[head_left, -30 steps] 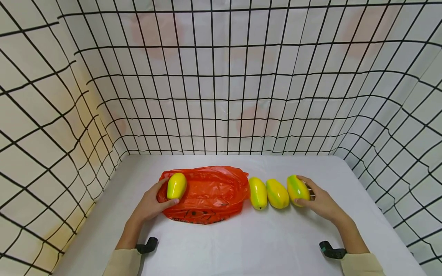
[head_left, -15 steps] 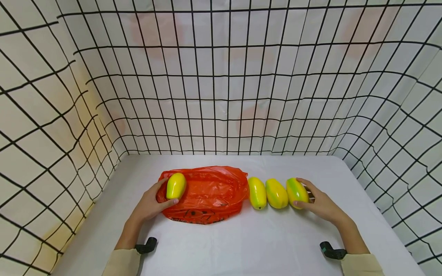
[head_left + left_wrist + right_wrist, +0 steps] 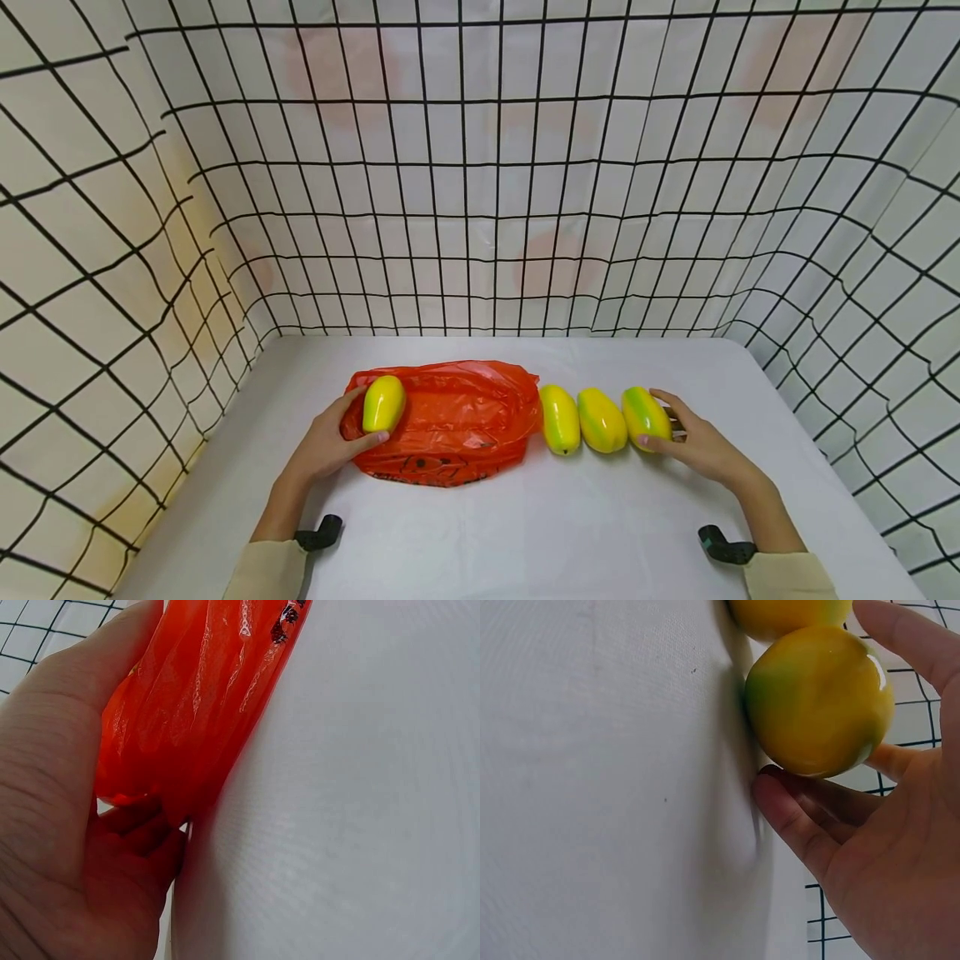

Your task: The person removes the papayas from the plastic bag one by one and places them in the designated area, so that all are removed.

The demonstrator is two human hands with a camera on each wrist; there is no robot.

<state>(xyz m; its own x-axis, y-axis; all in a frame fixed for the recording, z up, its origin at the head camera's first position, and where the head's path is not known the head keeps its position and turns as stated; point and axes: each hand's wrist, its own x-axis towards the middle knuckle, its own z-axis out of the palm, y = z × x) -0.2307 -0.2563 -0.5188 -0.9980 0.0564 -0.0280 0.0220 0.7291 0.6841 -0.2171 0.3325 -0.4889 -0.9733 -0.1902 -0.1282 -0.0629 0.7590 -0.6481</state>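
Note:
My left hand (image 3: 330, 442) grips a glossy yellow papaya (image 3: 385, 405) at the left end of a red plastic bag (image 3: 457, 412), thumb in front and fingers behind. In the left wrist view, folds of the bag (image 3: 180, 712) fill this hand (image 3: 52, 795). At the right, my right hand (image 3: 701, 442) stands loosely around a yellow-green papaya (image 3: 647, 417) on the table. The right wrist view shows a gap between the palm of this hand (image 3: 907, 855) and the papaya (image 3: 817, 705), with fingers spread around it.
Two more yellow papayas (image 3: 560, 419) lie in a row between the bag and the right-hand one. The white table (image 3: 525, 533) is bordered by white walls with black wire grid (image 3: 480, 192) at the back and both sides.
The right-hand papaya has come down slightly beside its neighbour, and my right hand has then shifted a little to the right of it. My left hand, papaya and bag stay still.

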